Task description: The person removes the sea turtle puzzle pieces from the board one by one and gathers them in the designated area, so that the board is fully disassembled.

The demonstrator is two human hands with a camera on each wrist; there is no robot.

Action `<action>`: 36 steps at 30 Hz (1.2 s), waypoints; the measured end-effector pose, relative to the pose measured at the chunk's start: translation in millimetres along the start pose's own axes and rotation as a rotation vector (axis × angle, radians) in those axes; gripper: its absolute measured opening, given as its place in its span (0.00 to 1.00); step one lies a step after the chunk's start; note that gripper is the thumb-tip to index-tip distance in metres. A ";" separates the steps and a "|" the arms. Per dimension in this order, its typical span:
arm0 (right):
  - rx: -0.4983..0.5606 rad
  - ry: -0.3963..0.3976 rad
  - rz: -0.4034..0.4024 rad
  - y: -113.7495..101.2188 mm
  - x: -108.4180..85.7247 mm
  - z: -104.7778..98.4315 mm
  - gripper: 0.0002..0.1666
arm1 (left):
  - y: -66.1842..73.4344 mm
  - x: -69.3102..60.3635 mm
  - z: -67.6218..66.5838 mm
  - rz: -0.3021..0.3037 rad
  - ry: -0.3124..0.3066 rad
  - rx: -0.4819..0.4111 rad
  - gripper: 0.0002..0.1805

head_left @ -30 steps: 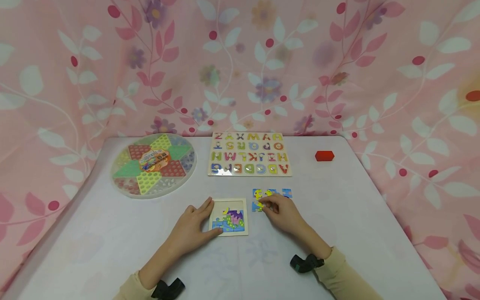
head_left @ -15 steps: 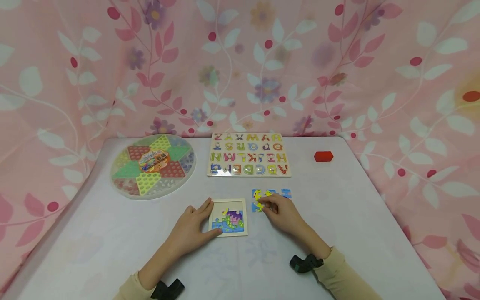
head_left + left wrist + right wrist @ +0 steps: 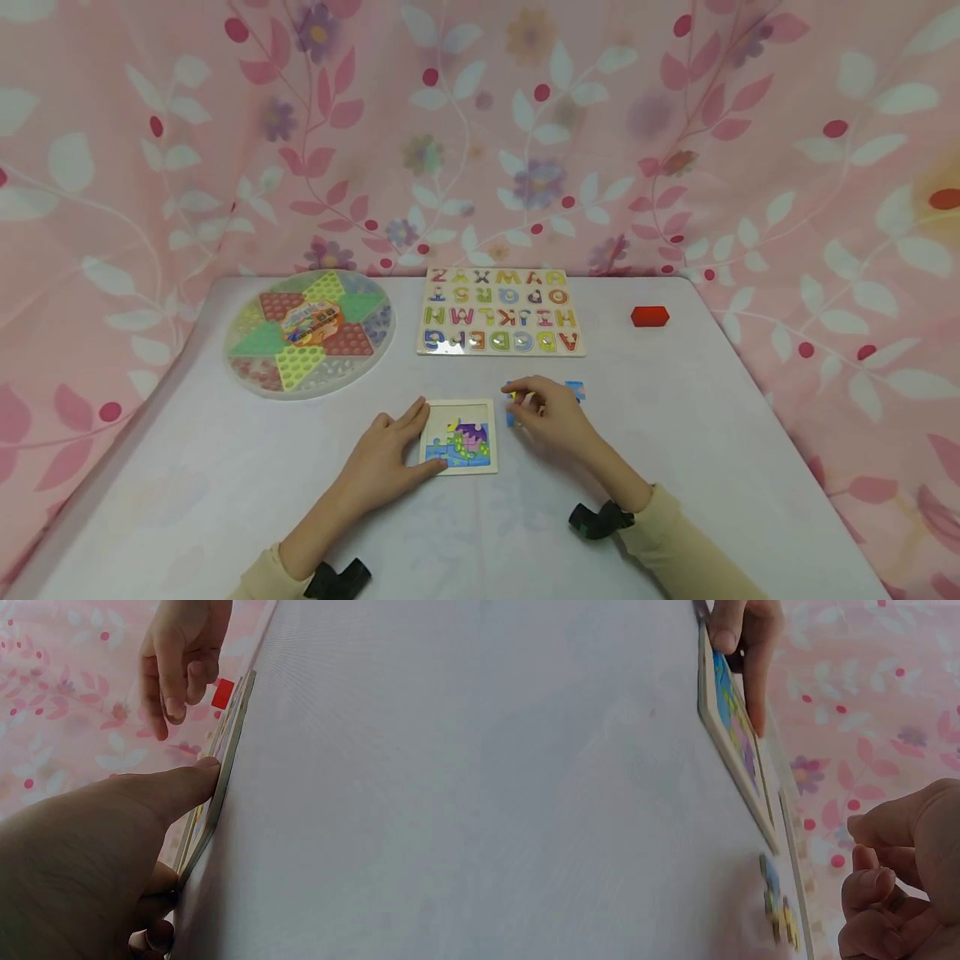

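A small square puzzle tray [image 3: 459, 404] lies on the table, its lower part filled with purple, green and blue pieces. My left hand [image 3: 390, 462] grips its left side, the thumb on the near rim and fingers by the far left corner. To its right, my right hand [image 3: 558, 417] hangs above loose puzzle pieces [image 3: 576, 389], partly covering them. The right wrist view shows these pieces [image 3: 771, 889] below the right hand [image 3: 900, 877], whose loosely curled fingers hold nothing visible. In the left wrist view the left thumb presses the tray's edge [image 3: 232, 754].
Behind the tray lies a wooden alphabet board [image 3: 501, 356]. A round Chinese checkers board [image 3: 311, 333] sits at the back left, and a red block [image 3: 649, 317] at the back right. A pink floral curtain [image 3: 480, 125] hangs behind the white table [image 3: 712, 467].
My right hand has lifted a little from the loose pieces and shifted slightly left, its fingers spread further apart. My left hand has stayed on the tray.
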State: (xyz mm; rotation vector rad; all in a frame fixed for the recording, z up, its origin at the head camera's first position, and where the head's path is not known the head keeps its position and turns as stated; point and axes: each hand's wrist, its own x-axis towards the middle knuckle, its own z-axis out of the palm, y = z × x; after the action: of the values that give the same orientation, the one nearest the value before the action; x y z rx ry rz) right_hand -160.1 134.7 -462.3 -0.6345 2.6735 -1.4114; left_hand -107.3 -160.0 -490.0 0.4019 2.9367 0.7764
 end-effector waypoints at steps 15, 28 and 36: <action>-0.126 -0.278 -0.030 -31.9 11.4 63.5 0.21 | 2.2 -2.9 -2.5 0.026 0.050 -0.009 0.50; -0.072 -0.257 -0.015 -25.5 11.0 63.3 0.17 | 1.1 -1.5 -0.4 0.046 0.064 -0.001 0.51; -0.069 -0.252 -0.011 -25.1 11.7 63.4 0.19 | -0.8 -1.2 0.1 0.040 0.059 0.018 0.51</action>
State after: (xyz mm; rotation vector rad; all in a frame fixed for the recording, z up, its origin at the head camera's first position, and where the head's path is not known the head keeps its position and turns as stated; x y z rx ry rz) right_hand -147.7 68.4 -477.4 -0.7765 2.5318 -1.1575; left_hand -106.4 -160.9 -490.5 0.4475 3.0012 0.7804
